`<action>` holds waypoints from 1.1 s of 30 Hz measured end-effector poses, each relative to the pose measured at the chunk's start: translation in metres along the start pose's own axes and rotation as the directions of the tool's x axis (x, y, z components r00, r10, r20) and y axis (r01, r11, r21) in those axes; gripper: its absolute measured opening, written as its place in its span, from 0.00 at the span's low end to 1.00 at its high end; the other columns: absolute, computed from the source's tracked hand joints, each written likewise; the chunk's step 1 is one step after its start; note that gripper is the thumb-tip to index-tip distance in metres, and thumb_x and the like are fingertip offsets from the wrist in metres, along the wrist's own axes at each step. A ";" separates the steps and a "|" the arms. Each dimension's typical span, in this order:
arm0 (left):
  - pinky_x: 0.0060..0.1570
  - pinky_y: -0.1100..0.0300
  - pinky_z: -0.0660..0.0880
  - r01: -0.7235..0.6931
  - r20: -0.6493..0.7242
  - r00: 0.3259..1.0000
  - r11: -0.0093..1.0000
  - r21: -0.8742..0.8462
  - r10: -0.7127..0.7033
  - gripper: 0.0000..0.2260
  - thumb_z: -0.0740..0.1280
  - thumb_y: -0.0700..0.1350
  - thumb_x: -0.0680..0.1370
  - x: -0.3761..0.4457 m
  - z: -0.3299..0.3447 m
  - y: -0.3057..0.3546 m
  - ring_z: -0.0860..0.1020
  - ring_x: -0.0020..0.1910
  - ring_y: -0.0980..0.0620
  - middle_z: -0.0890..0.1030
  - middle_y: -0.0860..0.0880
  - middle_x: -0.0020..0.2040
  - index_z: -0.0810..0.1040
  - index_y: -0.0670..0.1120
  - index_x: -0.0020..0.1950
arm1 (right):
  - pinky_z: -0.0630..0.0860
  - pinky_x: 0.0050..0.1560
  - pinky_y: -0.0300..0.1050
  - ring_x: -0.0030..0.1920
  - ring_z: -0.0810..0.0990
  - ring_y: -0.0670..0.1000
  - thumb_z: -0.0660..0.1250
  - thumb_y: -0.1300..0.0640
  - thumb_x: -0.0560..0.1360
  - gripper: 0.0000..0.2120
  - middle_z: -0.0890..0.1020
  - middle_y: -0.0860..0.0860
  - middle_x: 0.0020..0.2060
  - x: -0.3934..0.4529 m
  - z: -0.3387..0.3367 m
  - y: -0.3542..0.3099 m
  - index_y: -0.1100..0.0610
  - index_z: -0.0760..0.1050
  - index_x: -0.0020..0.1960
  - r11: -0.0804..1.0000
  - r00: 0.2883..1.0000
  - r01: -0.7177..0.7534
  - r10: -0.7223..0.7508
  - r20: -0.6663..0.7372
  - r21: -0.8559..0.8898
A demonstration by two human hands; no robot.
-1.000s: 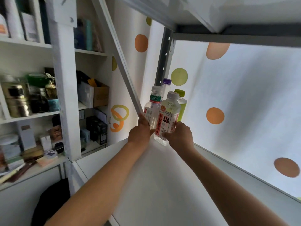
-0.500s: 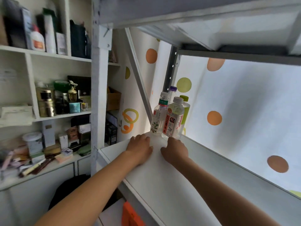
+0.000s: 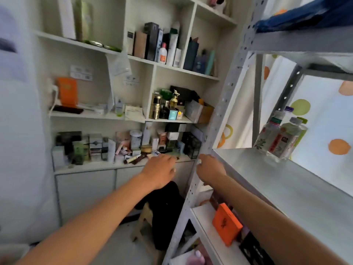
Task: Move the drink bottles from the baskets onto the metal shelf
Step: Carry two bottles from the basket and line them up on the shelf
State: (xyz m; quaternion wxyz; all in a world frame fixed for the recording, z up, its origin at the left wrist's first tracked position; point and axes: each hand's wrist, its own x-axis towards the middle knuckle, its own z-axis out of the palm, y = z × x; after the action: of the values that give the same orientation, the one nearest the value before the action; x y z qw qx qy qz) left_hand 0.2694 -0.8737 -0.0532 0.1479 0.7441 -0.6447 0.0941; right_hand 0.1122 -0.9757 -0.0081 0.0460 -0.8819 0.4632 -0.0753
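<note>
Hovering near the metal shelf (image 3: 286,180) front corner, my left hand (image 3: 159,170) and right hand (image 3: 210,167) carry nothing, each grip loosely curled. Four drink bottles (image 3: 277,138) already stand at its far end; the baskets are out of view, so remaining stock is unclear.

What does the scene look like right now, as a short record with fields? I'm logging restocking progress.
bottles on shelf: a cluster of drink bottles standing at the far corner of the metal shelf
left hand: empty, fingers relaxed, off the shelf
right hand: empty, at the shelf's front corner
baskets: not in view
lower shelf: orange box
background: white shelving crowded with boxes and bottles
</note>
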 end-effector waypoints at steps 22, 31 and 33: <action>0.60 0.49 0.72 0.949 -0.323 0.239 0.290 -0.121 -0.916 0.20 0.60 0.51 0.81 -0.530 -0.154 -0.233 0.71 0.65 0.43 0.74 0.44 0.67 0.68 0.45 0.71 | 0.55 0.74 0.57 0.72 0.65 0.59 0.59 0.55 0.78 0.24 0.71 0.56 0.70 -0.243 0.144 -0.547 0.56 0.66 0.73 0.228 0.222 0.971 -0.971 0.087 0.068; 0.54 0.52 0.77 0.975 -0.396 -0.022 0.069 -0.213 -0.918 0.17 0.62 0.50 0.80 -0.605 -0.177 -0.262 0.76 0.59 0.47 0.77 0.47 0.64 0.71 0.49 0.68 | 0.57 0.74 0.58 0.70 0.67 0.58 0.60 0.55 0.77 0.23 0.72 0.56 0.68 -0.296 0.180 -0.662 0.56 0.67 0.72 0.012 -0.006 0.983 -0.995 0.095 0.184; 0.57 0.55 0.75 0.976 -0.413 -0.094 -0.002 -0.218 -0.906 0.18 0.62 0.50 0.80 -0.611 -0.181 -0.277 0.76 0.61 0.47 0.76 0.47 0.66 0.71 0.48 0.69 | 0.59 0.73 0.57 0.70 0.68 0.58 0.60 0.55 0.77 0.23 0.73 0.56 0.68 -0.295 0.190 -0.691 0.55 0.67 0.71 -0.026 -0.043 0.977 -0.996 0.077 0.211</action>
State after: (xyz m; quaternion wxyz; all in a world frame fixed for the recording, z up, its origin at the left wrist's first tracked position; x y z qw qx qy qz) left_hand 0.4599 -0.2076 -0.1127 0.2547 0.9411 0.1332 0.1779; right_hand 0.5404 -0.3386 -0.1178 0.0664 -0.9453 -0.3189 -0.0151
